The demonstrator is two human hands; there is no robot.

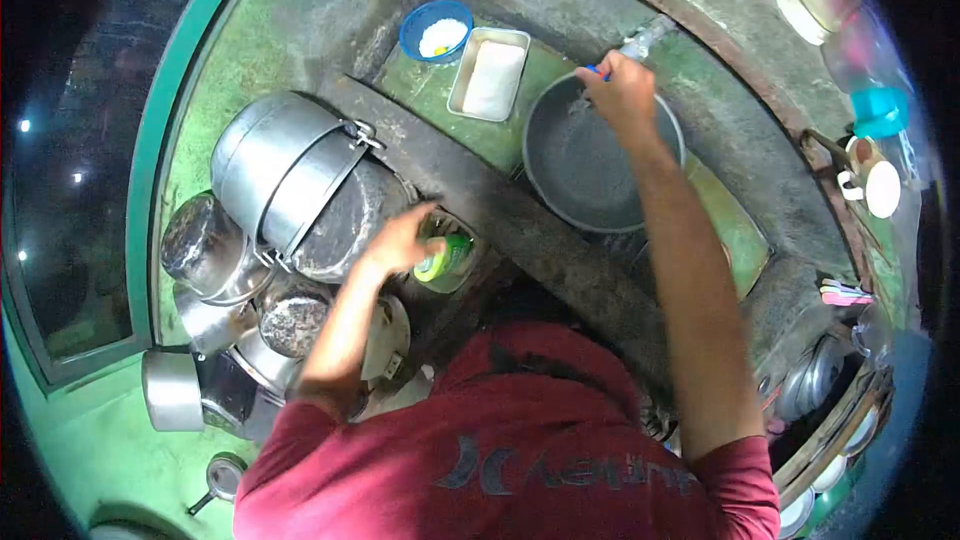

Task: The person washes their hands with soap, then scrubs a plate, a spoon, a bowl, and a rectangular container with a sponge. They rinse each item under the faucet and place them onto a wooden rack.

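My right hand (622, 92) is closed on the blue handle of a tap (648, 37) at the far wall, above a large grey basin (585, 165). A pale streak, like running water, shows just below the fingers inside the basin. My left hand (398, 243), slightly blurred, has its fingers apart and reaches over a small container (462, 286) beside the pots. In that container sits a bright green item (443, 258), overlapped by the fingertips; its kind is unclear.
A blue bowl with white contents (438, 32) and a rectangular metal tray (490, 75) stand left of the basin. At left, a big lidded pot (275, 165) is stacked with several other pots. A low concrete ledge (450, 160) runs between me and the basin.
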